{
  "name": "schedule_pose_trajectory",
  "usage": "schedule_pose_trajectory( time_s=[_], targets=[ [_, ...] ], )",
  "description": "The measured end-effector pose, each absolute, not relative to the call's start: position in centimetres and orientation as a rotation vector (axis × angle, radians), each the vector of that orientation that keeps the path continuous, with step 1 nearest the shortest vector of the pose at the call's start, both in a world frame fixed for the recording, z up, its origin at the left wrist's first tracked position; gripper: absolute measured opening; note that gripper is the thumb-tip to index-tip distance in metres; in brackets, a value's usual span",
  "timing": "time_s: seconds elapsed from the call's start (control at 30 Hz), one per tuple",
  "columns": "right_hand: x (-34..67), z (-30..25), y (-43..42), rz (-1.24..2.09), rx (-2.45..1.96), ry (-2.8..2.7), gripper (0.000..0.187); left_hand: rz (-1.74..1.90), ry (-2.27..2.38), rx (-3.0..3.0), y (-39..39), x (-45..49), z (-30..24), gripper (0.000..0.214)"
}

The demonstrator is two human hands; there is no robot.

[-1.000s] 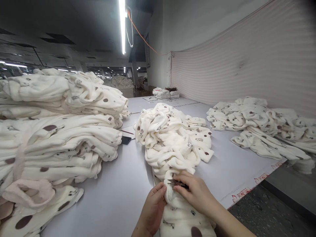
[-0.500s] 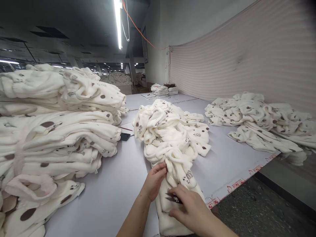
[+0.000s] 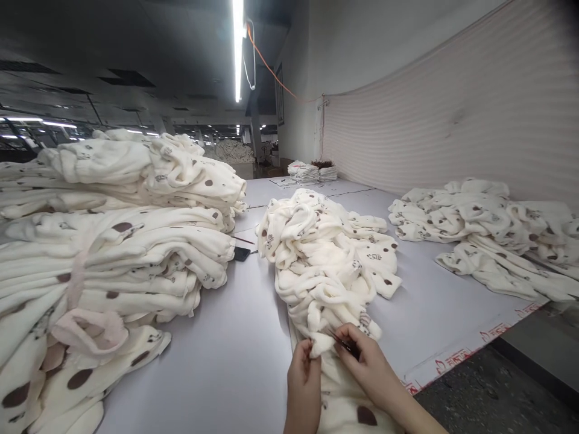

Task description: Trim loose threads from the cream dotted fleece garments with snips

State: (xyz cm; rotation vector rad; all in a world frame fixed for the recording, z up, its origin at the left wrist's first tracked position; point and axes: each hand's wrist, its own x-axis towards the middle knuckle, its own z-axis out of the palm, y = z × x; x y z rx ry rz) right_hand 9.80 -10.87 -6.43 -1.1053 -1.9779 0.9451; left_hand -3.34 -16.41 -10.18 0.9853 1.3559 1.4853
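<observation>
L hand (image 3: 304, 380) pinched on white fabric (image 3: 322, 343), R hand (image 3: 364, 358) curled round dk snips (image 3: 349, 346), tips nr fabric

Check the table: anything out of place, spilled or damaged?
Nothing looks spilled or damaged. Slightly untidy: the right-hand garment pile appears to reach past the table edge, where cloth might slip off.

Pale table (image 3: 212, 355) under spotted fleece (image 3: 323, 265)
</observation>
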Motion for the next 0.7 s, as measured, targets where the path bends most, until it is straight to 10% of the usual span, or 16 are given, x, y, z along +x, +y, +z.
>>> schedule_pose_trajectory(
  time_s=[0.7],
  targets=[
    [11.1, -5.2, -10.6, 0.415, -1.345, -2.213, 0.027, 1.54, 1.097, 0.82, -15.8, -4.1, -9.5, 0.033]
  ],
)
